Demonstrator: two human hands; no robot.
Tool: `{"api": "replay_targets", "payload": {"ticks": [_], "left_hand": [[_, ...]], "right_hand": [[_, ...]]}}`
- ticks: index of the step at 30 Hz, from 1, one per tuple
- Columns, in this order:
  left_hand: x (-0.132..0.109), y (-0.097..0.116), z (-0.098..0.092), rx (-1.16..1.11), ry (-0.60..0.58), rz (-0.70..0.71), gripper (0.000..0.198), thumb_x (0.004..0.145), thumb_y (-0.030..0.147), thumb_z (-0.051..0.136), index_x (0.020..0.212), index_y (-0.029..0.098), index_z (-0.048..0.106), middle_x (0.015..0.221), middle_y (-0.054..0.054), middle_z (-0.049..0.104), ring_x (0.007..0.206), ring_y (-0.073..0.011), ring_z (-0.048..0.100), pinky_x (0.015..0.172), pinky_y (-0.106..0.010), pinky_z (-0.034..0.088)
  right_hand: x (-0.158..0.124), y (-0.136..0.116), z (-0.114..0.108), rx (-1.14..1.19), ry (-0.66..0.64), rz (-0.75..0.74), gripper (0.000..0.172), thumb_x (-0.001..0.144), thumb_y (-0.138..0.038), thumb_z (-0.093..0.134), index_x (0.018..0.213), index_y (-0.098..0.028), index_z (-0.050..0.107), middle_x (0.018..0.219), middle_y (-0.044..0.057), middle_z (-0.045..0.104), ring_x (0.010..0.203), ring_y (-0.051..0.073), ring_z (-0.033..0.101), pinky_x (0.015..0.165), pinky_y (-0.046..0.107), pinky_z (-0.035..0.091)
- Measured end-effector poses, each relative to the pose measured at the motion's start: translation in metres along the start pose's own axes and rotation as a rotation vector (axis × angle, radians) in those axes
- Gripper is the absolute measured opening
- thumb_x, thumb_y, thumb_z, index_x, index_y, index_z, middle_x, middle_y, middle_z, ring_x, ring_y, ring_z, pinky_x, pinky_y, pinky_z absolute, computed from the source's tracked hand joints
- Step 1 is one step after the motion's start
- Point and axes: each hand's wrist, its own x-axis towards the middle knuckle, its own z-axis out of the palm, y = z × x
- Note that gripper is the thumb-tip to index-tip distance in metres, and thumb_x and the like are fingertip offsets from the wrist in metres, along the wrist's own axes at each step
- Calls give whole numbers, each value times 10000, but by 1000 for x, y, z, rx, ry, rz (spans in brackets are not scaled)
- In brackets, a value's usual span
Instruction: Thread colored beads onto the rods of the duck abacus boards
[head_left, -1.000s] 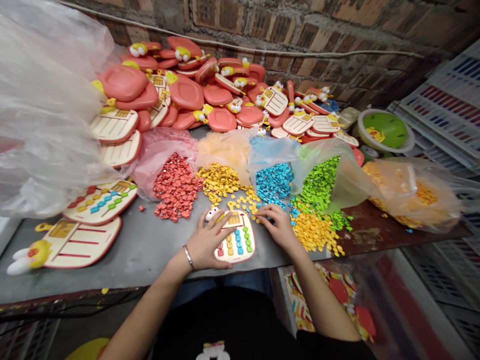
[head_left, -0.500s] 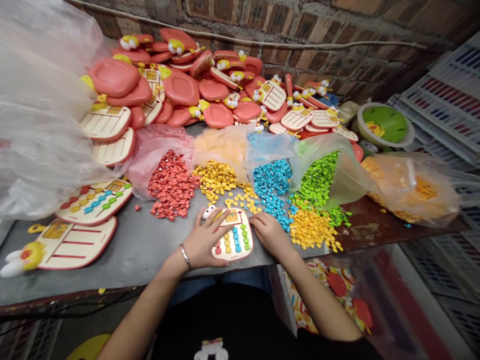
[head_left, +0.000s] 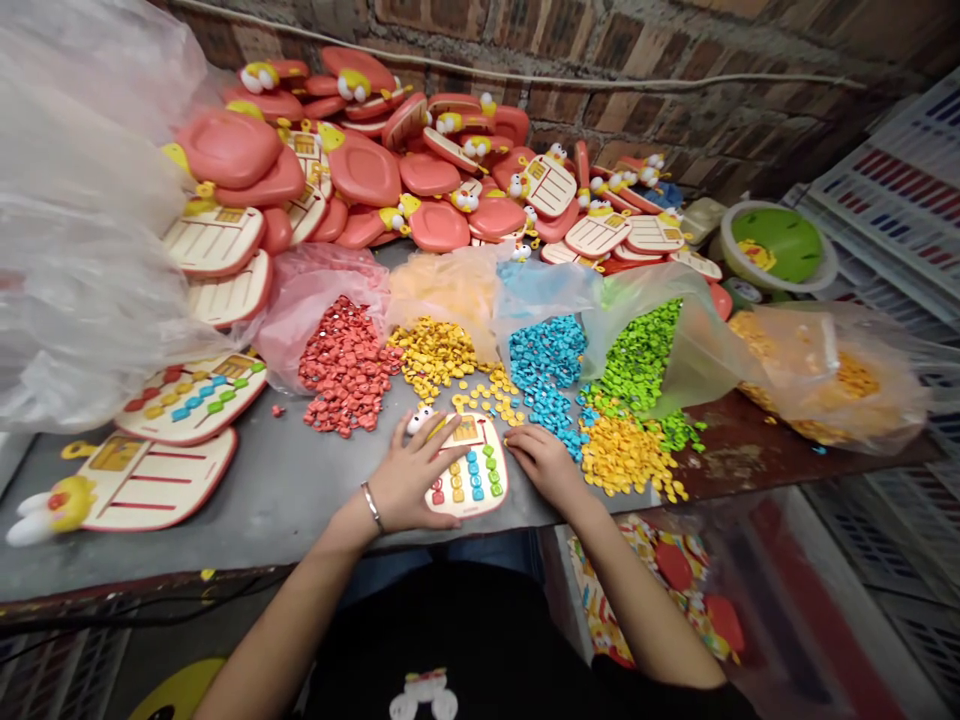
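A cream toy board (head_left: 466,500) with a red rim and white eyes lies flat on the table in front of me. Red, yellow, blue and green pieces sit in rows along its slots. My left hand (head_left: 409,478) grips its left side, fingers spread across the upper part and thumb along the lower edge. By the board's right edge is my right hand (head_left: 547,463), its fingertips pinched on what looks like a small yellow piece (head_left: 507,441). Loose yellow beads (head_left: 491,395) are scattered just beyond the board.
Open bags spill red pieces (head_left: 346,375), yellow pieces (head_left: 431,355), blue pieces (head_left: 547,360) and green pieces (head_left: 641,350). A yellow heap (head_left: 626,455) lies right of my right hand. Toy boards (head_left: 161,480) rest at left; many red-backed ones (head_left: 367,180) are piled against the brick wall.
My right hand has shifted slightly right, and a bit of yellow now shows at its fingertips. My left hand stays on the board. The camera view has moved a little.
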Motion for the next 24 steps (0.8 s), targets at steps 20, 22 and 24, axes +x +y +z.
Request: {"api": "replay_targets", "payload": {"ticks": [20,22,24], "left_hand": [[0,0,0,-43,-12,-2,984,601,709,714,1429,267,415,1588,-132,216,1446,-387,168,1128,-584,-97],[1,0,-1,-44,-19,-8,993,589,696,729,1428,269,414,1588,-133,215,1445,-388,173,1129,-588,-85],[2,1,-2,-48,-23,-11,981,592,697,725,1419,263,428,1584,-140,226,1442,-390,181,1129,-592,-70]], "right_hand": [[67,-6,2,119,-197,-44,136,855,-73,583,790,-179,635,880,71,682,852,198,637,792,324,520],[70,-5,0,154,-229,-36,148,857,-75,581,771,-182,636,870,65,682,844,191,635,787,318,515],[74,-3,-3,209,-265,-39,168,856,-78,585,731,-180,631,860,60,679,839,184,634,786,310,508]]}}
